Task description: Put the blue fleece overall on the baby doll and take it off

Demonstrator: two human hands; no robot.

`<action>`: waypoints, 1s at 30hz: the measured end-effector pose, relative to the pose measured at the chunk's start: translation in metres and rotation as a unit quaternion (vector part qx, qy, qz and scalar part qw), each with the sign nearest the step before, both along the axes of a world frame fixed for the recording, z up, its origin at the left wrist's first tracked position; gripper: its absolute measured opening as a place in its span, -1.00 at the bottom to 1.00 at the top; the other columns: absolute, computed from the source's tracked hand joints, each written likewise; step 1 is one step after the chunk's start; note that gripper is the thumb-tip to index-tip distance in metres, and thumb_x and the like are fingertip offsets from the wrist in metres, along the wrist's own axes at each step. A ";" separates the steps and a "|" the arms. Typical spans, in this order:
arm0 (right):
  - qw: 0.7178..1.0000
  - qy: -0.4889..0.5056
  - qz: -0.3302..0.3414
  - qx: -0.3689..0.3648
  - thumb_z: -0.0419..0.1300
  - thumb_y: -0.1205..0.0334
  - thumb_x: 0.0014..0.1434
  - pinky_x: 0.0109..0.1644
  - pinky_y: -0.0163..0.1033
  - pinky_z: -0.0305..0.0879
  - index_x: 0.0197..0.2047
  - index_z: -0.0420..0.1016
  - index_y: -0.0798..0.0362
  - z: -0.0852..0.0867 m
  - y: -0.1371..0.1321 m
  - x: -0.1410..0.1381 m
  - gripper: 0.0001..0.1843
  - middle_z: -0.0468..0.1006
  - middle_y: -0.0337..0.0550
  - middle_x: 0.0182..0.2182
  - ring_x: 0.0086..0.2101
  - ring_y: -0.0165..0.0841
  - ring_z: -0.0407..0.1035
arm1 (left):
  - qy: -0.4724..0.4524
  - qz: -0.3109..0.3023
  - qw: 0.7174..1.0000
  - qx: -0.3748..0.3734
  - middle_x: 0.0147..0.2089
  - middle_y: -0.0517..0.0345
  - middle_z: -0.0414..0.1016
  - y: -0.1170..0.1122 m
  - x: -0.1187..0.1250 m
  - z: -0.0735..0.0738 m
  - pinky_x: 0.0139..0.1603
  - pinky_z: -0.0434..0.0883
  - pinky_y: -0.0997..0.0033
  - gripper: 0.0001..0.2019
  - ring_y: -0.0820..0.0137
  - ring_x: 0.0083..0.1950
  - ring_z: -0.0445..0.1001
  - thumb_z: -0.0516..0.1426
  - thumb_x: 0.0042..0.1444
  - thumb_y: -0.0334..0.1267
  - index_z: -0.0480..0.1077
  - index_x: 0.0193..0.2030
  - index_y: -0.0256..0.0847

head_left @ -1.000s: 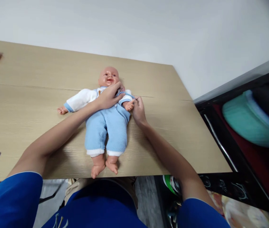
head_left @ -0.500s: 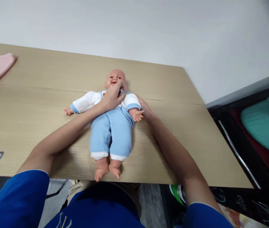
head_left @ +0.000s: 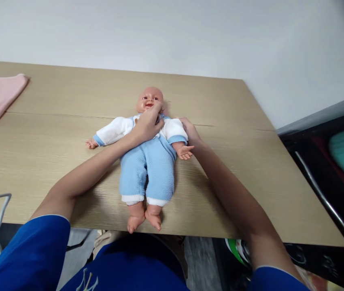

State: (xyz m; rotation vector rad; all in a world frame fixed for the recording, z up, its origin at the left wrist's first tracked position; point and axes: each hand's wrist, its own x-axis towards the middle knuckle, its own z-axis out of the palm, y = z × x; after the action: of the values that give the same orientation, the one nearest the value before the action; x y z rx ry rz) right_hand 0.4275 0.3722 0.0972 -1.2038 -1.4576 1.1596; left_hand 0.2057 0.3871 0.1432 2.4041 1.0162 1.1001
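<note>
Bald plastic baby doll in white-and-pale-blue fleecy clothes (head_left: 147,157) lies face-up on the light wood-grain table (head_left: 238,178), feet by your near edge. Your left hand (head_left: 148,123) rests over its upper chest, fingers up by the chin; can't tell if it pinches fabric. Your right hand (head_left: 190,128) sits against the outer side of the white sleeve with pale-blue cuff (head_left: 174,129), fingertips hidden, grip unclear. Step looks like arranging that sleeve; next move likely calls for a steady chest and a gentle tug.
</note>
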 end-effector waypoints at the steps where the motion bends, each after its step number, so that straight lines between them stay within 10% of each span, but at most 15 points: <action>1: 1.000 0.003 -0.006 -0.010 0.19 -0.58 0.46 0.23 0.16 0.77 0.01 0.71 -0.04 0.003 -0.005 0.005 -0.26 0.82 -0.01 -0.11 -0.02 0.03 0.76 | 0.001 -0.006 1.000 0.004 0.07 -0.12 0.69 0.000 0.000 0.001 0.09 0.51 0.07 -0.72 0.05 0.04 0.63 0.14 0.28 -0.43 0.40 0.09 -0.09; 5: 0.997 -0.075 0.030 -0.016 0.57 -0.38 0.18 0.27 0.16 0.78 0.56 0.44 -0.16 0.027 -0.039 0.031 0.03 0.74 0.02 0.29 0.17 0.05 0.72 | 0.005 -0.011 1.000 0.022 0.09 -0.15 0.66 -0.001 0.001 0.003 0.12 0.52 0.04 -0.73 0.03 0.11 0.63 0.12 0.24 -0.47 0.42 0.02 -0.10; 8: 0.982 -0.151 0.106 -0.032 0.59 -0.17 0.22 0.12 0.19 0.82 0.79 0.14 -0.18 0.049 -0.065 0.056 0.24 0.78 0.04 0.24 0.01 0.05 0.75 | 0.003 -0.005 1.000 0.021 0.11 -0.16 0.65 -0.001 0.001 0.004 0.15 0.53 -0.01 -0.70 0.00 0.13 0.63 0.12 0.21 -0.48 0.44 0.03 -0.09; 15: 0.953 -0.284 0.057 0.094 0.55 0.02 0.21 0.42 0.32 0.66 0.39 0.77 -0.17 0.074 -0.082 0.097 -0.32 0.78 -0.07 0.36 0.28 0.24 0.69 | -0.010 -0.004 1.000 0.024 0.09 -0.16 0.66 0.002 0.002 0.001 0.20 0.55 -0.07 -0.72 -0.02 0.13 0.61 0.15 0.22 -0.45 0.47 0.02 -0.08; 23: 0.982 -0.189 0.027 0.000 0.70 -0.33 0.11 0.11 0.13 0.79 0.24 0.83 -0.13 0.057 -0.073 0.140 -0.26 0.85 0.01 0.19 0.00 0.02 0.76 | -0.020 -0.016 1.000 0.012 0.06 -0.14 0.70 -0.001 0.001 0.003 0.18 0.56 -0.01 -0.77 0.02 0.12 0.63 0.18 0.23 -0.44 0.48 -0.01 -0.10; 30: 0.958 -0.262 -0.010 0.116 0.60 -0.35 0.22 0.44 0.38 0.57 0.31 0.71 -0.06 0.038 -0.069 0.128 -0.23 0.80 0.11 0.25 0.21 0.13 0.67 | 0.020 -0.022 0.999 0.029 0.10 -0.19 0.66 -0.007 -0.001 0.011 0.28 0.55 -0.14 -0.84 -0.05 0.14 0.58 0.20 0.37 -0.33 0.53 0.04 -0.12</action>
State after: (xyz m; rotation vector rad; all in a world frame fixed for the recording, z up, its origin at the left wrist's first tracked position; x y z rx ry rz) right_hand 0.5559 0.3036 0.1354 -1.4167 -1.9046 0.6484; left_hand 0.2049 0.3805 0.1547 2.4903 0.9529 1.0852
